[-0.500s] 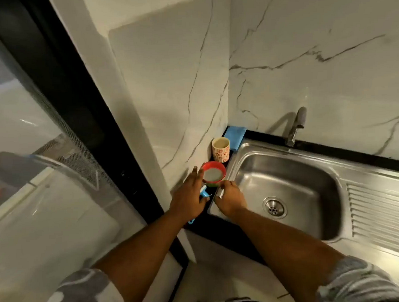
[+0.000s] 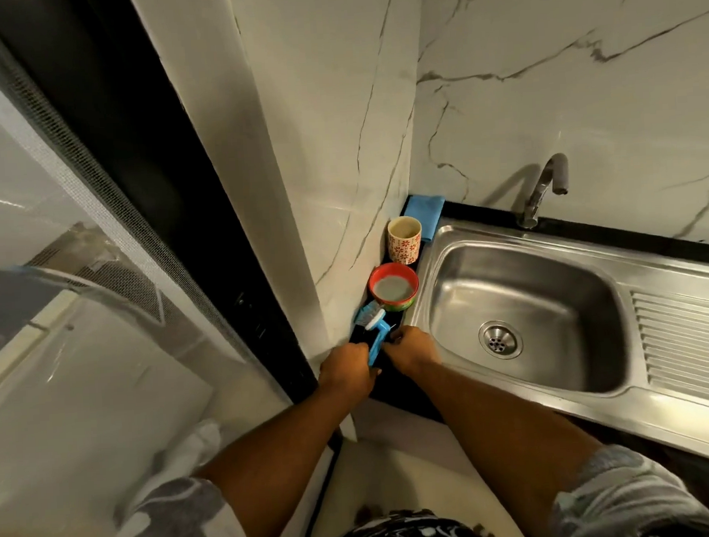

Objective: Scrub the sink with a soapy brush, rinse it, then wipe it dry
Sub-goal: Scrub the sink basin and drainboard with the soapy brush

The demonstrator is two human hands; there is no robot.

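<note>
Blue plastic marks the brush, held low over the narrow black counter at the 9 o'clock side of the sink, not yet in the basin. The left grip is curled round the near end of the handle. The right grip sits against the handle's 3 o'clock side, and I cannot tell whether its fingers pinch it. The bristles lie just beside the red bowl of cloudy water at their 12 o'clock. On so tight a ledge, a careless swing of the brush head could knock that bowl over and spill it. Count: 1 brush, 1 bowl, 1 patterned cup, 1 blue cloth, 1 tap, 1 drain, 2 hands.
</note>
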